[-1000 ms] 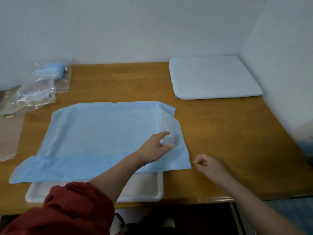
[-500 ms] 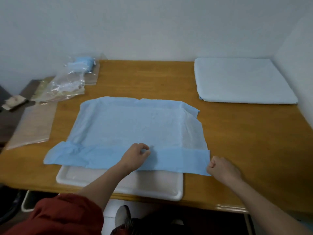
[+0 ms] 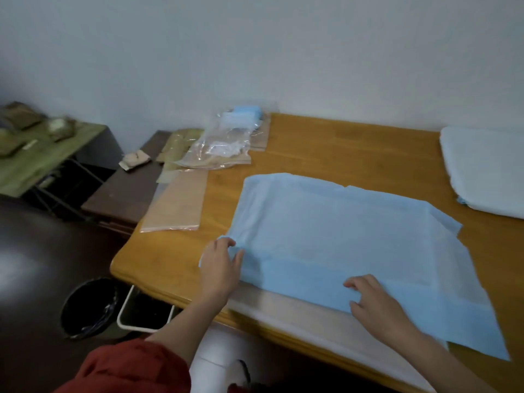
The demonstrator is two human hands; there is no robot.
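Observation:
A light blue sheet (image 3: 334,234) lies spread on the wooden table (image 3: 340,154), its near edge folded back into a strip. It covers a white tray (image 3: 286,312) that shows at the table's front edge. My left hand (image 3: 221,265) is at the sheet's bunched near-left corner and pinches it between thumb and fingers. My right hand (image 3: 374,302) rests on the folded strip with its fingers spread and pressing down.
A stack of white pads (image 3: 487,171) sits at the back right. Crumpled clear plastic bags (image 3: 221,146) and a flat brownish bag (image 3: 178,205) lie at the back left. Below the table's left corner stand a black bin (image 3: 88,307) and a white bin (image 3: 141,313).
The view swung left. My left hand slid from the middle of the fold to the sheet's left corner. My right hand left the right corner and now presses the strip's middle.

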